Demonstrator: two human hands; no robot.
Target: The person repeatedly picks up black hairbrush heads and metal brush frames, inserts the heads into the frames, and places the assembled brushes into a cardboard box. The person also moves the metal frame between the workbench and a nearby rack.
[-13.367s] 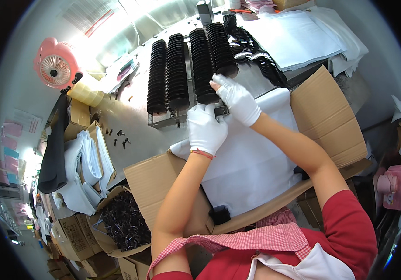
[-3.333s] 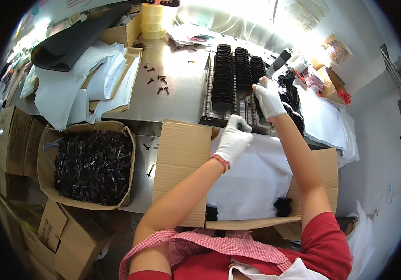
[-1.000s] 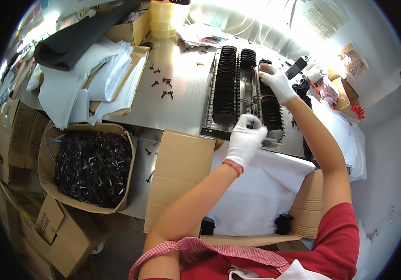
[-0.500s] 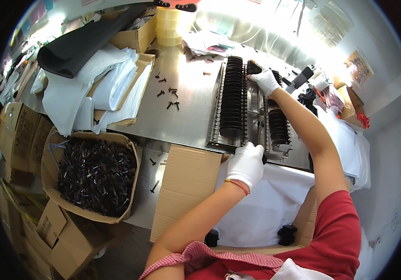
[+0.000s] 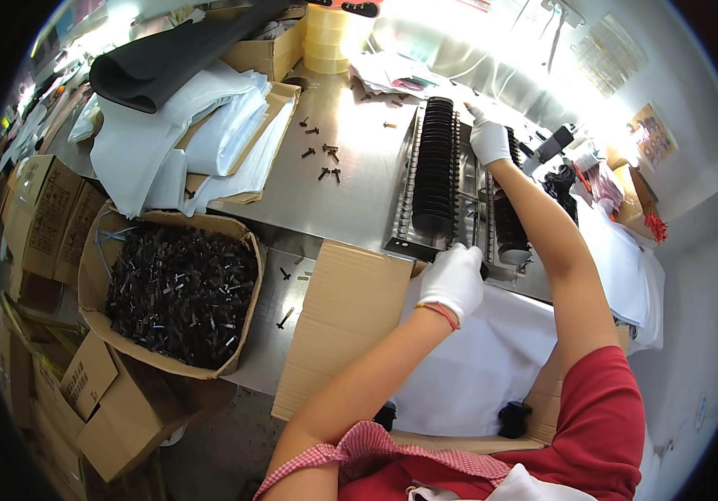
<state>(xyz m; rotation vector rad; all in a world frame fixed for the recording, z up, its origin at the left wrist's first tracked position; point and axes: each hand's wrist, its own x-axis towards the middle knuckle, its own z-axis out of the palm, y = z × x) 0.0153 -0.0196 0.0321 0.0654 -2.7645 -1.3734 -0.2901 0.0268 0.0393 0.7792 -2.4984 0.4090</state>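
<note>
A metal rack with toothed rails (image 5: pixel 401 240) stands on the steel table, holding a long row of black discs (image 5: pixel 434 167) on its left side. A second, shorter row of black discs (image 5: pixel 509 230) lies on its right. White-gloved, my right hand (image 5: pixel 491 140) is at the far end of the right row, one finger stretched forward and the others partly hidden. My left hand (image 5: pixel 453 280), also gloved, is closed at the rack's near end. Something black shows beside its fingers; what it grips is hidden.
At left, a carton (image 5: pixel 249 321) is filled with small dark parts. Several small screw-like pieces (image 5: pixel 330 153) lie scattered on the steel table (image 5: pixel 284 196). White sheets (image 5: pixel 138 167) and a black roll (image 5: pixel 146 79) are stacked behind. A white-lined box (image 5: pixel 467 376) sits before me.
My right hand has shifted off the black discs at its fingertips, one finger now stretched forward. My left hand stays at the rack's near end. The whole view has shifted slightly.
</note>
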